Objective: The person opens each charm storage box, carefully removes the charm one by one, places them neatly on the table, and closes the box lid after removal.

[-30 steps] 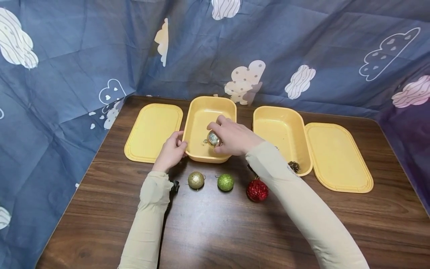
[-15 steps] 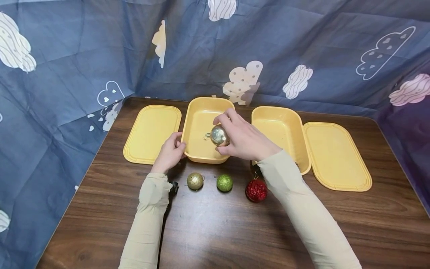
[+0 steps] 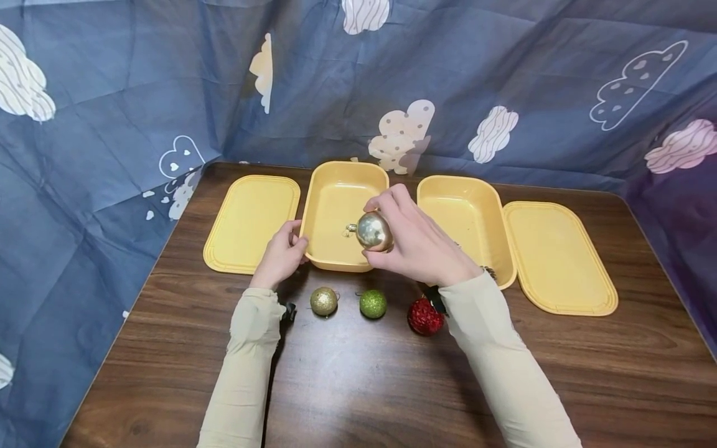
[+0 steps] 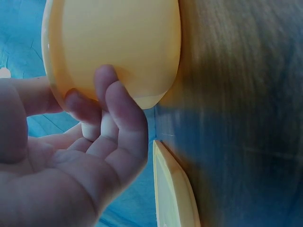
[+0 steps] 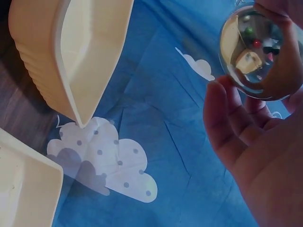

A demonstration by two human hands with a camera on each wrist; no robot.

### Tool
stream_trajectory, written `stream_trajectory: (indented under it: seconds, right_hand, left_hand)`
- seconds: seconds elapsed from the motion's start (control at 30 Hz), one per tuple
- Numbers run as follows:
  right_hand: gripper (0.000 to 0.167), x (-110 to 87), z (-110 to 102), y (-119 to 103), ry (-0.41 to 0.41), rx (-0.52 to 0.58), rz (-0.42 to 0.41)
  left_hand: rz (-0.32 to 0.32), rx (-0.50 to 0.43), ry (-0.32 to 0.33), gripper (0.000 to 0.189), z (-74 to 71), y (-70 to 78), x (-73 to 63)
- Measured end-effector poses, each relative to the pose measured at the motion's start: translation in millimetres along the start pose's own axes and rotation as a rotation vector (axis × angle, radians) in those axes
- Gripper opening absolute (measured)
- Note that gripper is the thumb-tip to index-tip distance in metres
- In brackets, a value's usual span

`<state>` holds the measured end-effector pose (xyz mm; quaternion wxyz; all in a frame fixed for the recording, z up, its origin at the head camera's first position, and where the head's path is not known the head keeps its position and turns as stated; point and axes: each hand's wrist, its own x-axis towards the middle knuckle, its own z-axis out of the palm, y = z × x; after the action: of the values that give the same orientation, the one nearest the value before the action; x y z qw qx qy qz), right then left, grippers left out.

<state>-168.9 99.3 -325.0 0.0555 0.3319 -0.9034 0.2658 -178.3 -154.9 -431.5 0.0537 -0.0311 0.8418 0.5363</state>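
Note:
My right hand (image 3: pixel 417 239) holds a shiny gold bauble (image 3: pixel 373 231) between thumb and fingers, over the right side of the left yellow container (image 3: pixel 336 256). The bauble's metal cap and hook point left; in the right wrist view the bauble (image 5: pixel 255 56) mirrors the surroundings. My left hand (image 3: pixel 281 254) grips that container's near left corner. The left wrist view shows bent fingers (image 4: pixel 125 109) against the container's wall (image 4: pixel 118 38). In front of it lie a glittery gold bauble (image 3: pixel 323 302), a glittery green bauble (image 3: pixel 373 304) and a red bauble (image 3: pixel 424 317), partly behind the right wrist.
A second yellow container (image 3: pixel 459 186) stands to the right, with a pine cone (image 3: pixel 489 272) partly visible inside. One yellow lid (image 3: pixel 254 224) lies left of the containers, another (image 3: pixel 560 258) to the right. A blue cloud-print cloth (image 3: pixel 319 81) hangs behind the brown wooden table (image 3: pixel 347 386).
My right hand has lifted the shiny gold bauble and shifted it right, so more of it shows. The left hand keeps its grip on the container. The view has drifted slightly.

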Motion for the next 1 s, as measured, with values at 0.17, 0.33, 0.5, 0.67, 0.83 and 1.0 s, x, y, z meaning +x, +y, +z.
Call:
stream_trajectory:
  seconds: [0.17,0.33,0.5,0.67,0.83,1.0]
  right_hand:
    - [0.053,-9.8,-2,-1,0.047,0.038,0.015]
    - [0.054,-20.5,-6,0,0.082,0.051,0.025]
    - [0.055,-31.2,-9,2,0.110,0.053,0.039]
    - [0.057,-44.0,-9,9,0.124,0.065,0.068]
    - [0.057,-60.2,-7,18,0.131,0.089,0.140]
    - [0.057,-76.2,-9,25,0.162,0.126,0.221]
  left_hand:
    - [0.004,0.007,0.002,0.049,0.5,-0.7,0.1]
    - [0.009,0.007,0.001,0.049,0.8,-1.2,-0.6]
    - [0.013,0.012,0.004,0.048,0.8,-2.8,0.3]
    - [0.002,0.000,0.002,0.048,0.4,-3.5,0.9]
    - [-0.007,-0.010,0.000,0.047,0.1,-2.5,0.3]
    - [0.000,-0.003,-0.002,0.048,0.6,-0.3,0.5]
